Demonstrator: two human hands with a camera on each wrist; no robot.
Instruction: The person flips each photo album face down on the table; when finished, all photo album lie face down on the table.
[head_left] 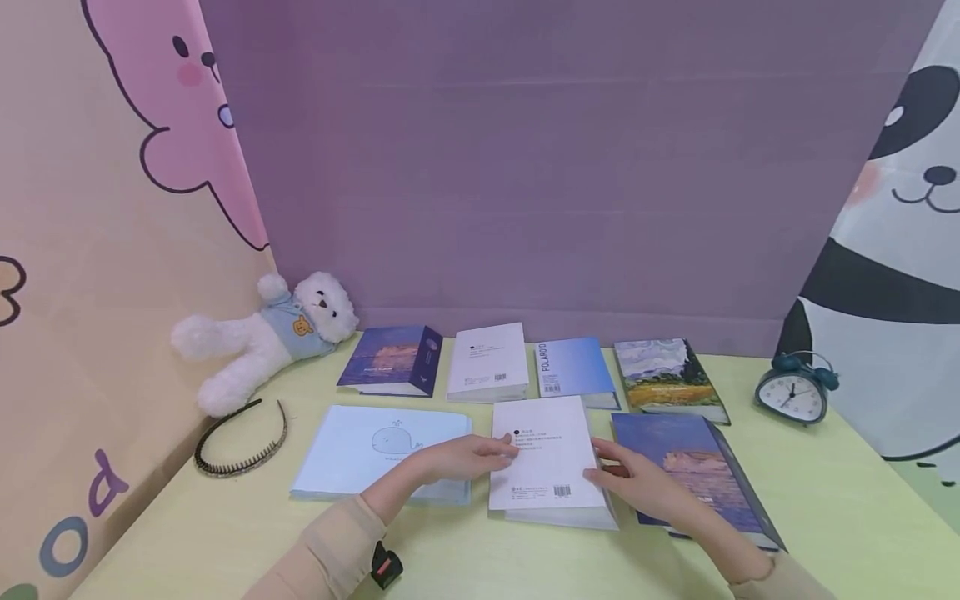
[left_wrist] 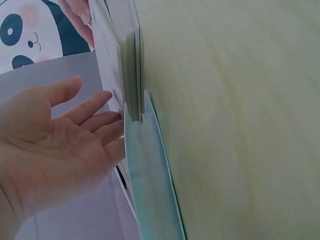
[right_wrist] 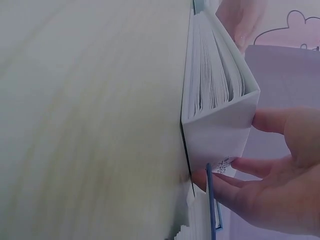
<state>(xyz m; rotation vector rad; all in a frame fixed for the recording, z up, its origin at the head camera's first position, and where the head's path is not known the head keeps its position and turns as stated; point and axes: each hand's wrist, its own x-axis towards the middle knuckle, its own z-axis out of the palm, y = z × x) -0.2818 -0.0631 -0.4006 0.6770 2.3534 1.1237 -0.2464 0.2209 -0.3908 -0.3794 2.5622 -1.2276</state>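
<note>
Head view: white paperback book with barcode lies flat mid worktop, between pale blue whale booklet and dark blue painted-cover book. Left hand and right hand, fingers straight, flank its edges, touching. Looks like squaring-up step; next probably needs firmer two-sided grip.

right hand fingers touch the white book's cover edge.

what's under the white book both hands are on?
The white book lies on the yellow-green table, left hand and right hand at its edges. Whatever is directly beneath it is covered.
</note>
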